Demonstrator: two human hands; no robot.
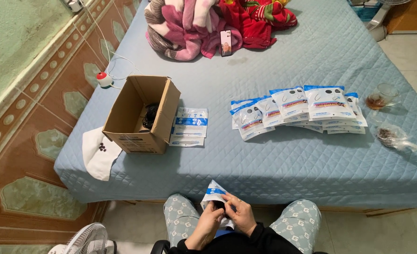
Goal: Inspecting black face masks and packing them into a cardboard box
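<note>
Pouch (216, 194), white with a blue band, held at the bottom centre of the frame, over the person's lap between the two patterned knees and just in front of the near edge of the bed (265, 164). Left hand (209, 225): fingers curled around the lower left side of the pouch, closed on it. Right hand (240, 215): fingers closed on the right side of the same pouch, thumb near a small dark item at its opening; what that item is cannot be told.

On the blue quilted bed, right of centre: a fanned row of filled pouches (298, 110) of the same kind, overlapping one another. Left of centre: an open cardboard box (140, 117) with dark contents, and a small stack of flat pouches (189, 126) touching its right side. A white cloth (98, 153) hangs over the bed's left corner. Right edge: a glass cup (382, 96) with brown liquid, and a clear plastic bag (394, 137) just below it. Upper centre: crumpled pink and red blankets (213, 21) with a phone (226, 43) lying against them. Lower left: part of a white fan (86, 240) on the floor.
</note>
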